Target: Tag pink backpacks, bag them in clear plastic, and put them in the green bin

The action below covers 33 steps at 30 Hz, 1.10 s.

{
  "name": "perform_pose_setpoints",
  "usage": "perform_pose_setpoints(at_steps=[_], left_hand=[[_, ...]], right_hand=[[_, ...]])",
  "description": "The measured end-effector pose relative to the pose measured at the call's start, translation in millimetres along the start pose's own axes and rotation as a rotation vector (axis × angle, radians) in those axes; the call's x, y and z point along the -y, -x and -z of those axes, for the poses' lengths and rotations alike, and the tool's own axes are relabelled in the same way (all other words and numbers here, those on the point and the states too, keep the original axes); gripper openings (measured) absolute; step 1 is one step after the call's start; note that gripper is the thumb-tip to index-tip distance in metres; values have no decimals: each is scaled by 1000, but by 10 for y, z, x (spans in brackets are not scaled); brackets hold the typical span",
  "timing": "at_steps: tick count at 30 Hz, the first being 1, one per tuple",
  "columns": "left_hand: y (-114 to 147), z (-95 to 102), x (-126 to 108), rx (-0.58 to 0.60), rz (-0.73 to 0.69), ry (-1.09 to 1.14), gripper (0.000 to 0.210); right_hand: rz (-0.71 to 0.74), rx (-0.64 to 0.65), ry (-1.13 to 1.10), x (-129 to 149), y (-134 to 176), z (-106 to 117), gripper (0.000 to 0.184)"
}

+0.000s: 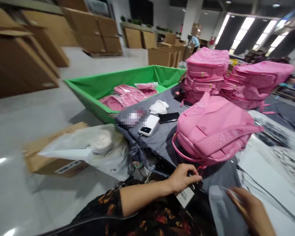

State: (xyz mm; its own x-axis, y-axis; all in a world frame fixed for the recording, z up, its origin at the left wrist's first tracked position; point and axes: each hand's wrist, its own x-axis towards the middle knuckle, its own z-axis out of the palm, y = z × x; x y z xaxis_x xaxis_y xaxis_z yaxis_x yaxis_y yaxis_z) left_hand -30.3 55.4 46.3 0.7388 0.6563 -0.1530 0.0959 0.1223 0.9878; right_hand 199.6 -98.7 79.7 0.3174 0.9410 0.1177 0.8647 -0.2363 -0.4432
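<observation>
A pink backpack point(213, 131) lies on the grey cloth-covered table in front of me, its straps facing up. My left hand point(183, 178) is closed at its near edge, fingertips pinched by a dark cord. Just below those fingers hangs a white paper tag point(185, 197) with a printed barcode. Lower right, my right hand point(250, 208) is blurred, with its fingers closed on the edge of a clear plastic bag point(218, 205). What else lies under the left fingers is hidden.
More pink backpacks point(206, 72) are stacked at the back right. Left of the table stands a green bin point(88, 95) holding wrapped pink items. A white power bank point(149, 125) and a black phone point(168, 117) lie on the table. Plastic sheets point(267, 170) cover the right side.
</observation>
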Motion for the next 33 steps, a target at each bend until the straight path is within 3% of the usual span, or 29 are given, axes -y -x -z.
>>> perform_pose_setpoints(at_steps=[2, 4, 7, 10, 13, 17, 20, 25, 29, 33], left_hand=[[96, -68, -46, -51, -78, -20, 30], [165, -122, -85, -3, -133, -8, 29], [217, -181, -59, 74, -273, -126, 25], [223, -239, 56, 137, -477, -423, 26], [201, -317, 158, 123, -612, -726, 32], [190, -410, 183, 102, -621, -900, 29], [204, -368, 211, 46, -531, -747, 24], [175, -210, 305, -340, -274, -235, 28], [52, -403, 276, -277, -185, 65, 49], [-246, -613, 277, -332, -53, 259, 32]], right_hand=[[-51, 250, -93, 196, -189, -110, 49], [-77, 381, -255, 327, -371, -254, 52], [-216, 303, -550, 388, -571, -405, 56], [-305, 160, -747, 434, -635, -416, 62], [-287, 91, -789, 529, -618, -375, 62], [-322, 118, -806, 654, -582, -394, 52], [-357, 62, -770, 696, -588, -463, 45], [-335, -11, -759, 710, -633, -513, 40], [-326, -38, -680, 757, -594, -455, 43], [-329, 6, -667, 694, -565, -427, 56]])
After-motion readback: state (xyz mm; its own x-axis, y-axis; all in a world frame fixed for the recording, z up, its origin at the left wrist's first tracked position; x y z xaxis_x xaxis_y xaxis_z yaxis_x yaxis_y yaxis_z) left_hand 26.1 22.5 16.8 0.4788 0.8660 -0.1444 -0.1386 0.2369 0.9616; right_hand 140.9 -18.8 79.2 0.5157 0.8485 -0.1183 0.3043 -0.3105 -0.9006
